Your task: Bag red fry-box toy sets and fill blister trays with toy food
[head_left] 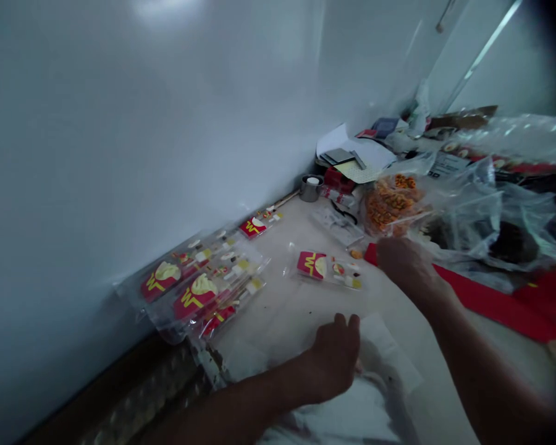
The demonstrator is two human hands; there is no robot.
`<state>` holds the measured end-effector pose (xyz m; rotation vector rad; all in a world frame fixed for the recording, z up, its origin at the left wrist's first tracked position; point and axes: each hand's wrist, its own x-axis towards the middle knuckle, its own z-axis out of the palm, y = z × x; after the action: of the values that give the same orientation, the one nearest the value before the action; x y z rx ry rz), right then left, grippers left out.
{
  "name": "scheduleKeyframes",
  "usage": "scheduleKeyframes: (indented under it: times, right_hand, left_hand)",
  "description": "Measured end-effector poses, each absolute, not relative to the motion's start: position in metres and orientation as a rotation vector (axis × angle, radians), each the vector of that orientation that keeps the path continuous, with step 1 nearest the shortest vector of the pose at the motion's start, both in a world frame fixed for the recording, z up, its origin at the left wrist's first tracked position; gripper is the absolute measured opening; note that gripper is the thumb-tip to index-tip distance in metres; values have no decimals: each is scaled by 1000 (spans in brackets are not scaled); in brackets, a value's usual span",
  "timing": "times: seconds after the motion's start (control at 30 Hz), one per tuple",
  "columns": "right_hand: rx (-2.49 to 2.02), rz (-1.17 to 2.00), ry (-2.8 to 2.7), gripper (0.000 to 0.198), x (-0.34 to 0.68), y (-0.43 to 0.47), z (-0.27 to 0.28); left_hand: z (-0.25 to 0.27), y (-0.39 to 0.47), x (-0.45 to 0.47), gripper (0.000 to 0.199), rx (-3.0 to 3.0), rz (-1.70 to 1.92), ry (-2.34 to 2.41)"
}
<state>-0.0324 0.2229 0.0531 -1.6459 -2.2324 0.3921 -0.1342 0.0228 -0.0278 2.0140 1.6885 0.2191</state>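
Note:
My left hand [336, 357] is low over the table's near part, its fingers curled in. Beside it lies a thin translucent sheet [391, 352]; whether the fingers pinch it is hidden. My right hand [404, 262] is farther out, closed and seen from the back over a red strip [495, 303], its fingertips hidden. Just beyond it stands a clear plastic bag of orange pieces [391, 201]. A small loose orange piece [356, 254] rests to its left. Between the hands and the wall is a clear packet with a red and yellow card [312, 264].
Several similar packets [197, 296] overlap at the table's left edge, with another packet [253, 227] by the wall. Farther back are a metal cup [311, 188], black-handled scissors [344, 213] and papers [370, 154]. Crumpled plastic bags [477, 204] crowd the right.

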Motion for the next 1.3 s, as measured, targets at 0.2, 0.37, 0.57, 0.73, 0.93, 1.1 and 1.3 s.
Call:
scheduleKeyframes:
  times: [0.2, 0.37, 0.57, 0.73, 0.93, 1.1, 1.3]
  right_hand:
    - [-467, -66, -3047, 74, -248, 252, 56]
    - [-349, -257, -3176, 76, -325, 275, 34]
    - [-525, -302, -3118, 55, -292, 280, 49]
    - [-633, -395, -3018, 70, -231, 280, 103]
    - [-1003, -255, -3016, 83, -90, 252, 157]
    - [-1215, -111, -2988, 88, 41, 184, 156]
    - [-1389, 26, -2955, 93, 142, 112, 133]
  left_hand:
    - [-19, 27, -162, 31, 2122, 220, 1582]
    - [-10, 41, -202, 28, 1746, 389, 1584]
    - [-1, 57, -253, 27, 1334, 839, 1474]
    - [-1, 73, -260, 27, 988, 1065, 1412]
    - [14, 86, -251, 47, 1061, 1103, 1386]
    - [28, 90, -229, 47, 940, 1020, 1363]
    - [38, 96, -192, 48, 919, 839, 1462]
